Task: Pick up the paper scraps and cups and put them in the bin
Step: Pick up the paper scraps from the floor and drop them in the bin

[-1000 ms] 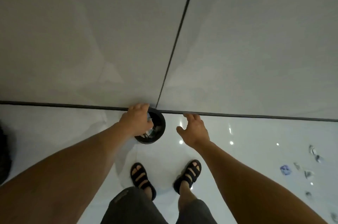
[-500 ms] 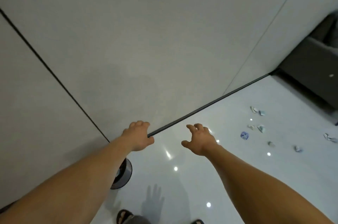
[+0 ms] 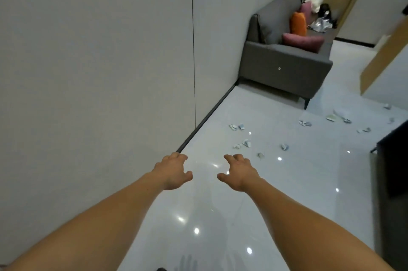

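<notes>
Out in front of me, my left hand (image 3: 174, 171) and right hand (image 3: 239, 172) hang loose-fingered, holding nothing, over the glossy floor (image 3: 309, 178). At one to two o'clock, paper scraps (image 3: 246, 143) lie scattered, apparently crumpled; a grey sofa (image 3: 284, 65) stands beyond.

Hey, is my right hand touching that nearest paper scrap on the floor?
Apart. The head view shows bare floor between the right hand and the nearest paper scrap.
</notes>
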{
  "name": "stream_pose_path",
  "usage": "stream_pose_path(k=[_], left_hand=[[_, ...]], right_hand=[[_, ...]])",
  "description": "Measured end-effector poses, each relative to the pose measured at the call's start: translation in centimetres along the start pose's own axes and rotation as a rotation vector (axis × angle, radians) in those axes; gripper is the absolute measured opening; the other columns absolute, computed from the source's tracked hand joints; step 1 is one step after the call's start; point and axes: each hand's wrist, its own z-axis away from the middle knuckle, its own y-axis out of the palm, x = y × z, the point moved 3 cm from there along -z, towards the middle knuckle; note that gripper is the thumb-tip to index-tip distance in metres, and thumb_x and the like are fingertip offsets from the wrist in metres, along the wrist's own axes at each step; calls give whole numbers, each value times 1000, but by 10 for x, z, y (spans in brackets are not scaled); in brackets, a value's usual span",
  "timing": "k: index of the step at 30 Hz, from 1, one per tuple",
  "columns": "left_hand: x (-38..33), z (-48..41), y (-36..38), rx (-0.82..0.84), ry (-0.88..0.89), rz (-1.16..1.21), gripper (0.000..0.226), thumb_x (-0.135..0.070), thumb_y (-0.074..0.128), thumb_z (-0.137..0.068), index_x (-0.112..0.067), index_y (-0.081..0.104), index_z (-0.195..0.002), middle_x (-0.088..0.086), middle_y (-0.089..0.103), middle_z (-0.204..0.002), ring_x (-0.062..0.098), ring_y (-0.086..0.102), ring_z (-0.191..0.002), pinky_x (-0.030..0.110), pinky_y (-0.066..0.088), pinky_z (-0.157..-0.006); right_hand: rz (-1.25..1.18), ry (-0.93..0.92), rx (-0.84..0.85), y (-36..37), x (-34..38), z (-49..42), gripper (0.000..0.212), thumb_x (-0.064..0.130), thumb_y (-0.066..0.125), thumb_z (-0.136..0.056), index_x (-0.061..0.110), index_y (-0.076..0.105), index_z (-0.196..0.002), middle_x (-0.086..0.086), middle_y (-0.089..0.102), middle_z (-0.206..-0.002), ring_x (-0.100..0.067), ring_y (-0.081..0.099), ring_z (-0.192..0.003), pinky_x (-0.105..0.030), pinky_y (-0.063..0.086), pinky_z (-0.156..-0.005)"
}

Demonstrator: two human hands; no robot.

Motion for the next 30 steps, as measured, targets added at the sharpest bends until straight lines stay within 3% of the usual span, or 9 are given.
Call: stream_pose_path(k=[19, 24, 30], left_hand=[[-110, -237, -53, 175, 260, 3, 70, -46, 51, -91, -18, 24, -149, 6, 26, -153, 28, 35, -135, 40, 36, -108], [-155, -294, -52, 220, 263, 0, 71, -47, 52, -91, -17, 24, -149, 6, 25, -153, 27, 37, -133, 39, 37, -107], [-196, -356, -63, 189, 148, 24, 70, -44, 51, -92, -18, 23, -150, 6, 23, -155, 27, 33, -136, 37, 34, -109]], right_hand=[[-78, 327, -72, -75, -124, -126, 73, 49, 53, -90, 27, 20, -152, -3, 22, -155, -27, 30, -136, -41, 39, -105], [-82, 320, -56, -97, -172, -177, 74, 50, 53, -91, 28, 19, -153, -2, 22, -155, -27, 30, -137, -40, 38, -104], [-29, 230, -19, -143, -231, -254, 72, 49, 52, -91, 27, 20, -152, -4, 22, -156, -28, 29, -138, -42, 39, -105]])
